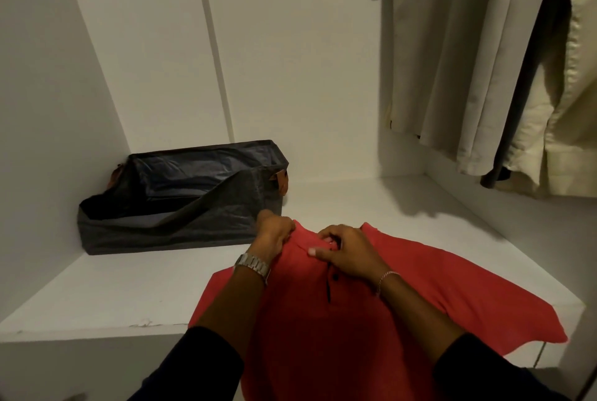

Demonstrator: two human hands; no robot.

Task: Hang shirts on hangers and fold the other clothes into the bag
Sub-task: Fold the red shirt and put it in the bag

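A red polo shirt (436, 284) lies front-up on the white wardrobe shelf (113, 290), its lower part hanging over the front edge. My left hand (274, 232) grips the shirt's left shoulder by the collar. My right hand (345, 248) pinches the collar at the top of the button placket. A dark grey fabric bag (181, 223) stands open at the back left of the shelf, just behind my left hand. No hanger is in view.
Beige and cream garments (452, 61) hang at the upper right, with a dark one (523, 93) among them, their hems above the shelf's right end. White wardrobe walls close in the left and back.
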